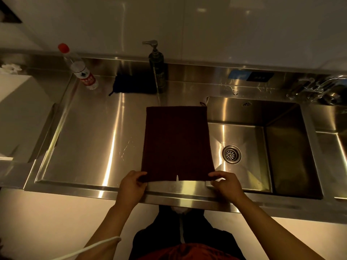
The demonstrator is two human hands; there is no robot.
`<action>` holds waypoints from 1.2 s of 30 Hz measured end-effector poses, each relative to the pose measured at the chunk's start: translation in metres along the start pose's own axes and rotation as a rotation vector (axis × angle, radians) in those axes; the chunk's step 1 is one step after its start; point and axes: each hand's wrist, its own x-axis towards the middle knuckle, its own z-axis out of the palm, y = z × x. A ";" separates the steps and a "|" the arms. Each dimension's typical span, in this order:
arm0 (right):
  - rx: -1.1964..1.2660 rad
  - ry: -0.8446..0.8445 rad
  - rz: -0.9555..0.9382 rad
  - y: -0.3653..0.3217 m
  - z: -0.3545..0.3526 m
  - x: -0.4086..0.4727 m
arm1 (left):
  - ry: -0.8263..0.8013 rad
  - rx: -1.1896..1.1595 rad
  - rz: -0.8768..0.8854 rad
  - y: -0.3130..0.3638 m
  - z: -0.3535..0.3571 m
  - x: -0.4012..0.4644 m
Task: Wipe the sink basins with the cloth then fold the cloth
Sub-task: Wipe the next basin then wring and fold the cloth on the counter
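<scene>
A long stainless steel counter (78,147) is running across the whole view, backed by a pale glossy wall (169,21). Its left part is forming a wide, shallow drainboard; its right part is holding a deep sink basin (262,139) with a round drain strainer (231,154) sitting in the floor of it, and the edge of a second basin (332,147) is showing at the far right. A chrome tap (317,89) is standing behind the basins, with water drops lying on the ledge near it. Along the back edge, a dark pump bottle (157,70) is standing upright, a dark folded cloth (134,84) is lying just beside it to the left, and a clear bottle with a red cap (78,68) is standing further left. None of these is blocking the work area.

The dark maroon cloth (176,143) is lying flat and smooth on the drainboard, squared into a tall rectangle, its right edge overhanging the rim of the deep basin. A small hanging loop is sticking out at its far right corner.

The left hand (131,184) is pinching the near left corner of the cloth between thumb and curled fingers, and the right hand (226,183) is pinching the near right corner the same way
</scene>
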 end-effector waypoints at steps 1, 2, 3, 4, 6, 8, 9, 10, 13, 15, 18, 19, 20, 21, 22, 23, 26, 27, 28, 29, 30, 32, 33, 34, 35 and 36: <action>-0.005 -0.003 0.000 0.001 0.003 -0.001 | -0.006 0.041 0.028 -0.001 0.002 -0.002; -0.007 0.004 0.001 0.002 0.007 -0.001 | 0.005 0.075 0.049 -0.003 0.003 -0.003; -0.013 0.026 0.003 0.003 0.010 -0.001 | 0.031 0.101 0.072 -0.003 0.004 -0.005; -0.025 0.061 0.003 0.004 0.013 0.000 | 0.062 0.119 0.097 -0.004 0.003 -0.006; -0.061 0.121 0.001 0.006 0.017 0.001 | 0.113 0.124 0.140 -0.005 0.001 -0.009; -0.086 0.133 -0.011 0.008 0.019 0.000 | 0.127 0.114 0.164 -0.005 -0.003 -0.012; -0.092 0.126 -0.021 0.010 0.019 -0.001 | 0.125 0.103 0.167 -0.005 -0.004 -0.015; -0.096 0.117 -0.031 0.012 0.018 -0.003 | 0.118 0.089 0.164 -0.006 -0.006 -0.018; -0.123 0.068 -0.040 0.019 0.013 -0.008 | 0.082 0.061 0.139 -0.010 -0.008 -0.029; -0.128 0.005 -0.042 0.023 0.010 -0.012 | 0.063 0.075 0.132 -0.014 -0.008 -0.036; -0.169 -0.057 -0.069 0.029 0.006 -0.021 | 0.067 0.143 0.132 -0.019 -0.009 -0.045; -0.190 -0.066 -0.084 0.031 0.006 -0.024 | 0.066 0.156 0.127 -0.021 -0.009 -0.047; -0.205 -0.070 -0.100 0.033 0.005 -0.027 | 0.063 0.159 0.123 -0.023 -0.010 -0.050; -0.212 -0.071 -0.114 0.035 0.005 -0.030 | 0.059 0.156 0.126 -0.024 -0.010 -0.052; -0.214 -0.066 -0.125 0.036 0.006 -0.031 | 0.054 0.151 0.132 -0.026 -0.011 -0.054; -0.213 -0.054 -0.136 0.035 0.006 -0.032 | 0.050 0.147 0.139 -0.026 -0.013 -0.054; -0.179 0.010 -0.179 0.027 0.005 -0.031 | 0.036 0.114 0.137 -0.022 -0.017 -0.050; -0.167 0.042 -0.200 0.022 0.004 -0.030 | 0.035 0.082 0.129 -0.019 -0.020 -0.047; -0.156 0.076 -0.227 0.016 0.002 -0.028 | 0.038 0.035 0.121 -0.014 -0.023 -0.044; -0.143 0.108 -0.259 0.009 -0.001 -0.026 | 0.051 -0.019 0.115 -0.009 -0.026 -0.040; -0.127 0.135 -0.291 0.002 -0.004 -0.024 | 0.073 -0.077 0.111 -0.004 -0.031 -0.035; -0.115 0.168 -0.334 -0.013 -0.012 -0.017 | 0.112 -0.185 0.093 0.007 -0.040 -0.025; -0.119 0.172 -0.345 -0.022 -0.016 -0.013 | 0.120 -0.216 0.083 0.013 -0.044 -0.019; -0.131 0.174 -0.349 -0.030 -0.020 -0.008 | 0.124 -0.226 0.078 0.018 -0.048 -0.011; -0.149 0.178 -0.352 -0.037 -0.024 -0.003 | 0.128 -0.218 0.080 0.024 -0.052 -0.004; -0.169 0.187 -0.354 -0.044 -0.027 0.002 | 0.135 -0.206 0.087 0.029 -0.056 0.004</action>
